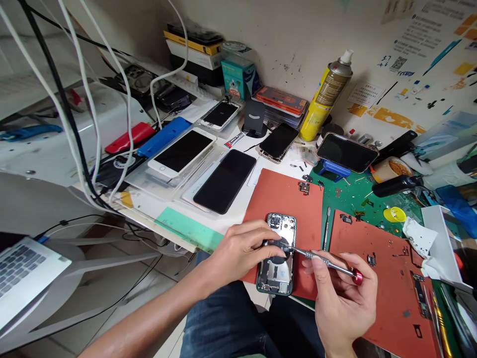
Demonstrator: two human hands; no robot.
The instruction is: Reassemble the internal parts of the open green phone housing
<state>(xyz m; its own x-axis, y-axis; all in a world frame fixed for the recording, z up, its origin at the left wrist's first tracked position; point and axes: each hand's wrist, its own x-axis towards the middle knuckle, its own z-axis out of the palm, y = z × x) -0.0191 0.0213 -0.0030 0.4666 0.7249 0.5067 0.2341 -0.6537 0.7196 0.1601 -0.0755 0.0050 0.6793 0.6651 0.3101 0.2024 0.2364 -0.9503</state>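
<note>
- The opened phone housing (275,279) lies at the brick-red mat (285,196)'s near edge; steady it there.
- Left hand (244,248): fingertips at the housing; pinching or pressing, I cannot tell. Brace lightly.
- Right hand (345,293) grips a precision screwdriver (328,262); guide its tip gently.

Left hand (244,248): was over the table's (143,205) near edge, fingers bent. Right hand (345,293): faced it, fingers curled.

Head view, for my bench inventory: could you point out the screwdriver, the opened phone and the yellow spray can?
Screwdriver (337,267): head view, on its metal handle.
Opened phone (285,270): head view, on its exposed lower interior.
Yellow spray can (325,95): head view, on its body.
</note>
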